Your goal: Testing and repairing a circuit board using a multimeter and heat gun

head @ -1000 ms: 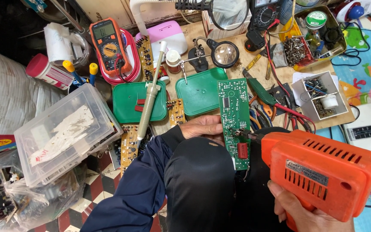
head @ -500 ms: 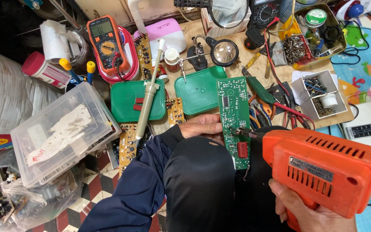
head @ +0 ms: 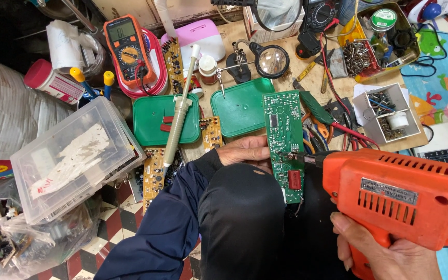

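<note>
Hands sit low in the frame, over a dark-clad knee. The left hand (head: 245, 151), at centre, grips the left edge of a long green board (head: 284, 142) that stands lengthwise from the knee up onto the wooden surface (head: 338, 67); a red part sits near the board's lower end. The right hand (head: 385, 251), at lower right, is clenched round the grip of an orange soldering gun (head: 395, 194), whose dark tip touches the board's right edge about midway along it. Just left of the board lie 2 green trays (head: 239, 109), one at centre and one further left, with a small tan board (head: 211, 132) between them. A pale desoldering pump (head: 180, 111) lies slanted across the left tray. Above that tray, in the upper left, an orange multimeter (head: 128, 49) rests on a red-and-white reel. A clear plastic box (head: 71, 158) with its lid on fills the left side, over a checked red-and-white floor. A magnifier (head: 271, 59) on a small stand is above the centre tray, and a second, larger lens sits at the top edge. At upper right a tin tray (head: 410, 54) holds screws and a green roll; below it a white cardboard box (head: 361, 106) holds small parts. Red and black leads trail just right of the board.
</note>
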